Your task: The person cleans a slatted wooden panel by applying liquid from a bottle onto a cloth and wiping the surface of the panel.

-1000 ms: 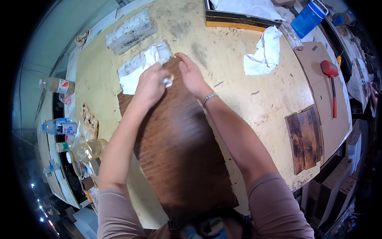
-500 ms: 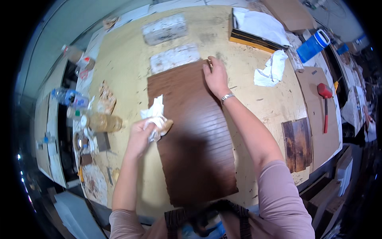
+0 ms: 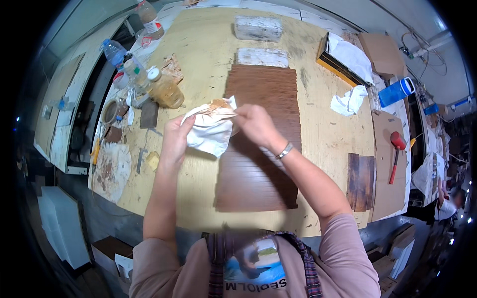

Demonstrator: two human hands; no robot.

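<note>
Between my two hands a white cloth (image 3: 211, 130) with brown stains is stretched out and hangs down in folds. My left hand (image 3: 175, 136) pinches its left edge. At the opposite edge my right hand (image 3: 256, 124) grips it with curled fingers. Under the cloth and my right forearm lies a dark brown grooved wooden panel (image 3: 263, 181), flat on the table; its lower part has a sheen. A whitish wrapped block (image 3: 262, 57) touches or nearly touches the panel's far end. Part of the panel's left side is hidden by the cloth.
On the left stand a jar of amber liquid (image 3: 166, 89), several bottles (image 3: 150, 21) and a stained round pad (image 3: 112, 169). To the right lie a crumpled white cloth (image 3: 349, 101), brown wood samples (image 3: 360, 181), a red mallet (image 3: 396, 149), a blue bottle (image 3: 395, 93) and a box (image 3: 345, 57).
My right hand has left the panel's far right edge and taken hold of the cloth. The cloth, bunched in my left hand before, is now spread between both hands. The view has shifted.
</note>
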